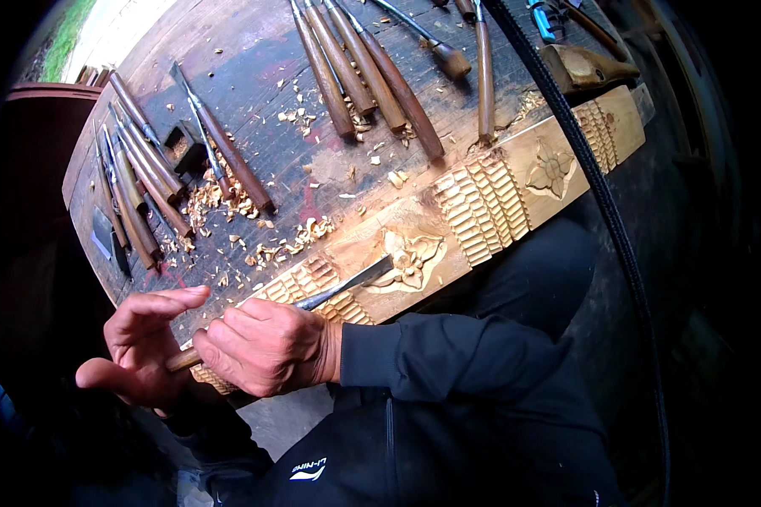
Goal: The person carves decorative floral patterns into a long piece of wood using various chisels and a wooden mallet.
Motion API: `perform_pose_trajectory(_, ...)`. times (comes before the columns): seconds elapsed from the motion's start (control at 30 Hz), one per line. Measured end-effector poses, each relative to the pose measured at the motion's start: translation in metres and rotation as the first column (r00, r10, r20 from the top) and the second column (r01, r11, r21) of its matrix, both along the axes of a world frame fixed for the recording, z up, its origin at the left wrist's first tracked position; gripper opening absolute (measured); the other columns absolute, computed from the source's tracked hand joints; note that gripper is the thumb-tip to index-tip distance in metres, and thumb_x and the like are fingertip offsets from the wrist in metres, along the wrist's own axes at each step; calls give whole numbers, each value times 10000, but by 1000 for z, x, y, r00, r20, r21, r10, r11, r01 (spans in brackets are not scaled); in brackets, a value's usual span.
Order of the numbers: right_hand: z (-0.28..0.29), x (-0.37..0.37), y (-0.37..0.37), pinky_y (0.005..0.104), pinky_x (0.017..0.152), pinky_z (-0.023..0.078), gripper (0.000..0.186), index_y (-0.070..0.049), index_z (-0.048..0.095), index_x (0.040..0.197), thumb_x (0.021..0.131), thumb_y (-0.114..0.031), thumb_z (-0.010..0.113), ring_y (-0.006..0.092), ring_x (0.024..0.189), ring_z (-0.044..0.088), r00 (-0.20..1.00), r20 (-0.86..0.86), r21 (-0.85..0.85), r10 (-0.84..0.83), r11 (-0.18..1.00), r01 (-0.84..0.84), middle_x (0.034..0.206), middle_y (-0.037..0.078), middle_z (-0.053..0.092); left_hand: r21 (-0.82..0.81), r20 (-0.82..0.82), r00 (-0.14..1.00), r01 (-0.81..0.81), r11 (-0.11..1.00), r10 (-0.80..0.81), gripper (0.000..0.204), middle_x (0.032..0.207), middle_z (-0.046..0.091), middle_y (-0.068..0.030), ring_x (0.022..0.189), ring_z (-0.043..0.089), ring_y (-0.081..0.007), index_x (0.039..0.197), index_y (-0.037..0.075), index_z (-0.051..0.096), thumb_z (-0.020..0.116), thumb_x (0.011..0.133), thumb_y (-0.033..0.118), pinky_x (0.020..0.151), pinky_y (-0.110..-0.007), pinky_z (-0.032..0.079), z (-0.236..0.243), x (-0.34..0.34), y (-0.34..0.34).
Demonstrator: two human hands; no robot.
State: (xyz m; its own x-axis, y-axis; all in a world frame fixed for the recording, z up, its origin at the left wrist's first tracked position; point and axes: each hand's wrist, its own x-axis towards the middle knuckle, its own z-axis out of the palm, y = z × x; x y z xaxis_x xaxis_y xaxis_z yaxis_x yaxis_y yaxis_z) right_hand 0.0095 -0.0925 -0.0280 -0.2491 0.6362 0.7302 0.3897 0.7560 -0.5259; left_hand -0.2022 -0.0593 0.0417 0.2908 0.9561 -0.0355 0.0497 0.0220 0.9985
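My right hand [266, 346] is closed around a chisel [351, 279], its steel blade pointing up and right onto a carved flower [410, 262] on a long pale wooden board [558, 144]. My left hand [139, 346] is open at the rear end of the chisel's wooden handle, thumb and fingers apart; whether its palm touches that end I cannot tell. The board lies diagonally along the table's near edge and bears bands of scalloped grooves and a second carved flower [550, 173].
The dark worn table [271, 169] holds several wood-handled carving tools [372, 84] in groups, pale shavings [309, 232], a small dark block [186, 144], a mallet-like wooden piece [583, 68] and a blue-handled tool [543, 19]. A black braided cord [613, 220] crosses the view at the right.
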Motion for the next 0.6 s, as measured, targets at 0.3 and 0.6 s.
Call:
perform_pose_trajectory(0.3,0,-6,-5,316,605,487,353,122,733,1048,825,-150,700,193,712,664,997,52,102,54,993,-59,797,89,643,-137,485,874,48,989,24,1191,1278,753,-312,1173,756,-409,1352,-90,654,284,969,976,1070,-534,584,-26,-3,-37)
perform_pose_trajectory(0.6,3,-10,-11,313,642,533,350,124,728,1026,851,-177,695,214,731,689,996,53,106,78,991,-83,794,108,649,-44,493,814,-328,944,306,1061,1184,753,-284,1097,754,-390,1280,-65,702,389,1013,913,1033,-521,602,-66,3,-84)
